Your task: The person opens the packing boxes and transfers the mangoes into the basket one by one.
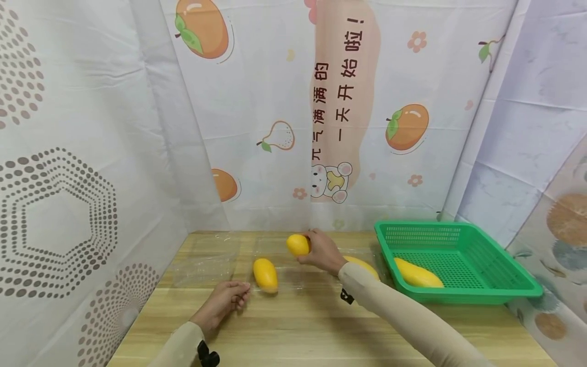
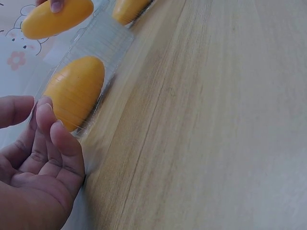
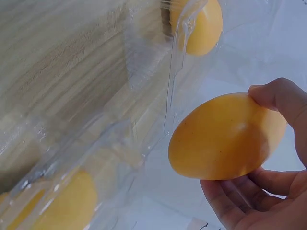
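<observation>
My right hand grips a yellow mango, thumb on one side and fingers on the other, raised above a clear plastic box. A second mango lies in the left part of that box. At the box's near left corner, my left hand pinches the thin rim between thumb and fingertips; the left wrist view shows this mango just beyond the fingers. Partly behind my right forearm lies another mango, in clear plastic at the right.
A green basket stands at the right with a yellow mango inside. Another clear plastic container sits on the left of the wooden table. Printed curtains hang behind and on both sides.
</observation>
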Demonstrator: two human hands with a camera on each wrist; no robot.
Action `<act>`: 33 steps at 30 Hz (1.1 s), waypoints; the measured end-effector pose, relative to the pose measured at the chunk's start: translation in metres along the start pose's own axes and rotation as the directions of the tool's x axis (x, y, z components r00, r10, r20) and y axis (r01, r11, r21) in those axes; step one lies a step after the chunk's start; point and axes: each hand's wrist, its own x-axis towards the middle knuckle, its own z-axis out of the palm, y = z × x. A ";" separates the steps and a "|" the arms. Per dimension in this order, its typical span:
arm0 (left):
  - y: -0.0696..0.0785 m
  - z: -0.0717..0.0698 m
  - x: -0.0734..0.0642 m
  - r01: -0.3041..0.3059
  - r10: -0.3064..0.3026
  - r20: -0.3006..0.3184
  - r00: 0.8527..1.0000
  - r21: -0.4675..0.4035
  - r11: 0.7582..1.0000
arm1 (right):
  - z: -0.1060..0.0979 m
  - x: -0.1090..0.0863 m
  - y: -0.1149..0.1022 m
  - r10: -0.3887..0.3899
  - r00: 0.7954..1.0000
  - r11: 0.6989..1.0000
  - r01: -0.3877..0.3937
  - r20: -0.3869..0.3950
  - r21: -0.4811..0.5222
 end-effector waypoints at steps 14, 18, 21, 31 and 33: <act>0.001 0.001 0.000 0.008 -0.008 0.007 1.000 0.006 1.000 | -0.013 -0.007 0.011 -0.003 0.999 0.999 0.001 -0.037 -0.052; 0.001 0.001 0.000 0.009 -0.009 0.004 1.000 0.004 1.000 | -0.018 -0.009 0.014 0.024 0.999 0.999 -0.026 -0.047 -0.032; 0.001 0.001 0.001 0.008 -0.008 0.001 1.000 0.005 1.000 | -0.022 -0.010 0.017 0.052 0.997 0.998 -0.053 -0.052 -0.021; 0.000 0.000 0.001 0.002 -0.002 -0.004 1.000 0.011 1.000 | -0.035 -0.015 0.028 0.072 0.995 0.997 -0.072 -0.063 -0.001; -0.001 0.000 0.000 0.002 -0.002 -0.008 1.000 0.011 1.000 | -0.036 -0.016 0.031 0.079 0.995 0.997 -0.079 -0.061 0.000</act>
